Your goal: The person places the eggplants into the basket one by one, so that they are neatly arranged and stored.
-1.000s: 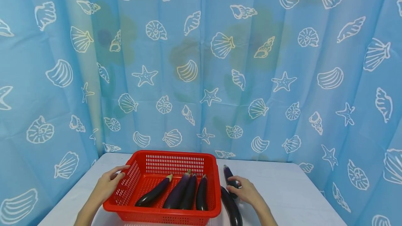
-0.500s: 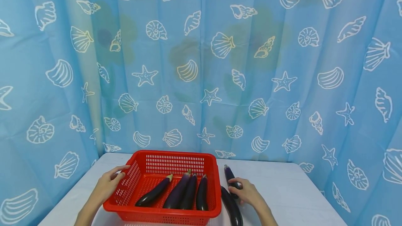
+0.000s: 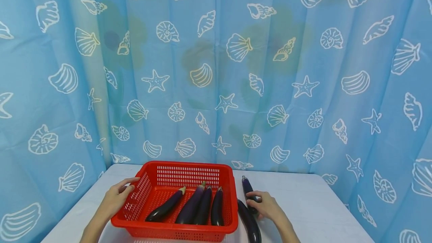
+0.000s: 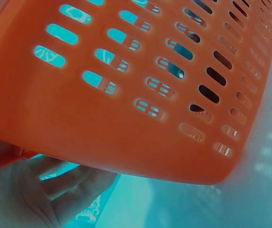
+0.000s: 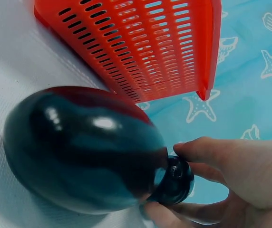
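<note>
One eggplant is lying right of the basket, the right hand's fingers curling around its thicker end. Its glossy skin is suggesting something firm, slippery, fairly light; mid-body should suit. A second eggplant is hiding much of it at the wrist. The left hand is touching the rim, its grip unclear.

Pinched eggplant slightly farther right

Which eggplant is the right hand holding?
The farther eggplant of the two outside the red basket: the right hand holds it. The nearer eggplant is unheld; the other four eggplants lie inside the basket.
</note>
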Demonstrator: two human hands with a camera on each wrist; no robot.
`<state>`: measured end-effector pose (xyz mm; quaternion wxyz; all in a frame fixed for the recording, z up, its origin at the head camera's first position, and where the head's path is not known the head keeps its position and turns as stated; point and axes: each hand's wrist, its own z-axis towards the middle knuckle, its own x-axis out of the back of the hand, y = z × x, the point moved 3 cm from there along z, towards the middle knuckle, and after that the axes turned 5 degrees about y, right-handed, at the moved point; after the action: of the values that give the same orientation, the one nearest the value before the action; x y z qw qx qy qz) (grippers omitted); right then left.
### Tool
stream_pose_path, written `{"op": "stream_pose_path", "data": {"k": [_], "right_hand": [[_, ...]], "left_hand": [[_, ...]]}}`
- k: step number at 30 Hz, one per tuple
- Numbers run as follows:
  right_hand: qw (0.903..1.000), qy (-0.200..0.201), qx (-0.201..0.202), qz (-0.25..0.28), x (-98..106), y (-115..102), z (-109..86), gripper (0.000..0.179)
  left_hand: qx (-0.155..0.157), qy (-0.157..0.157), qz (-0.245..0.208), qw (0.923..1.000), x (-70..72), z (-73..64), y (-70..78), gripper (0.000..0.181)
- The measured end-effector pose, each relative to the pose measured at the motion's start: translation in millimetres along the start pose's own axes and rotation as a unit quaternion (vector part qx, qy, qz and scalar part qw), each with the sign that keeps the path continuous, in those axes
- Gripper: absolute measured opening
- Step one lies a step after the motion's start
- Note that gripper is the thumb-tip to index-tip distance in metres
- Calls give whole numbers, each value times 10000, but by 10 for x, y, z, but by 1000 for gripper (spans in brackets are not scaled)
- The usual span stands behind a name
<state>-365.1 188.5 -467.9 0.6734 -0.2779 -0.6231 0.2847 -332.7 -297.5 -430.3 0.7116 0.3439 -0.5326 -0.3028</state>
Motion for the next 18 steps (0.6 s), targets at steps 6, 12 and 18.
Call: {"op": "stream_pose_path", "data": {"k": [6, 12, 18], "right_hand": [[10000, -36, -42, -7, 16, -5, 0, 35], [10000, 0, -61, 3, 41, 2, -18, 35], [9999, -16, -113, 0, 77, 14, -26, 34]], "left_hand": [[-2, -8, -45, 10000, 1, -2, 7, 43], [33, -16, -32, 10000, 0, 4, -2, 43], [31, -18, -29, 10000, 0, 7, -3, 43]]}}
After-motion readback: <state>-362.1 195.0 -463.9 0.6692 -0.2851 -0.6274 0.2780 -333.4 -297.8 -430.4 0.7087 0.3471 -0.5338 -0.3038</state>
